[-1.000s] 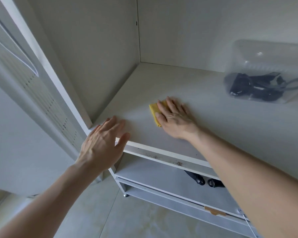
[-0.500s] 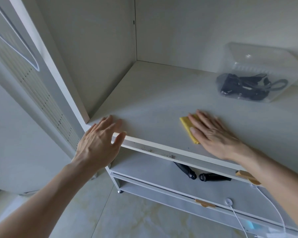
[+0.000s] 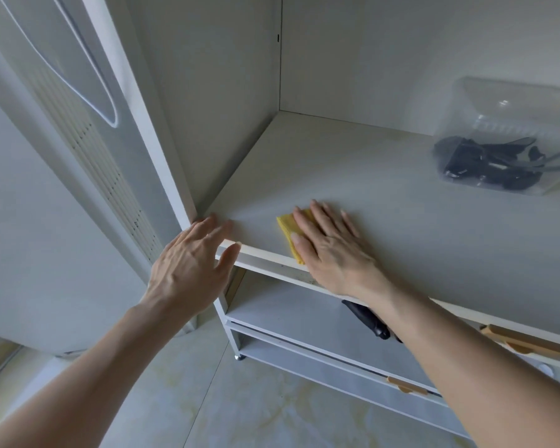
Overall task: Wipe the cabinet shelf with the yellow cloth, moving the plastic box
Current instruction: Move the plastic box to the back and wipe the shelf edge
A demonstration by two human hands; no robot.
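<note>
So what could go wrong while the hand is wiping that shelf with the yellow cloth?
The yellow cloth sits right at the front edge of the shelf under the flat right hand, so a pull forward might drag it off onto the floor. The plastic box is at the back right; a wide sweep could bump it. The left hand only rests on the shelf's front corner, so leaning hard there may slip.

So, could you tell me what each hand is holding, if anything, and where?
Nothing is gripped. The right hand presses flat on the yellow cloth; the left hand rests open on the shelf edge.
</note>
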